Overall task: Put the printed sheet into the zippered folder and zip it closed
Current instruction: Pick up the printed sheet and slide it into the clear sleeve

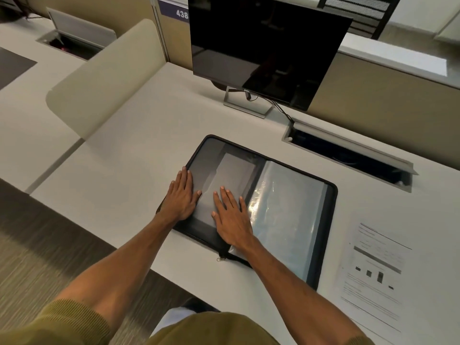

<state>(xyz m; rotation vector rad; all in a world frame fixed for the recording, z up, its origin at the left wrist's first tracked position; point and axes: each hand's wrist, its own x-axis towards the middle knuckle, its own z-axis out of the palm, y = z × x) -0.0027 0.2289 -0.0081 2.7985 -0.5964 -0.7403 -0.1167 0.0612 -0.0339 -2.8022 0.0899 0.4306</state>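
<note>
Both left grip (180,196) and right grip (232,219) lay flat, straight-fingered, on the zippered folder (332,195). Our printed sheet (375,267) lay rightward, nearer the right grip.

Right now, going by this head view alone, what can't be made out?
Head view, the printed sheet: text too small and blurred to read.
The zippered folder: left pocket partly covered by the left hand and right hand; near edge hidden under the right forearm.
The clear sleeve: glare hides any contents.
The monitor: top cut off by the frame edge.
</note>
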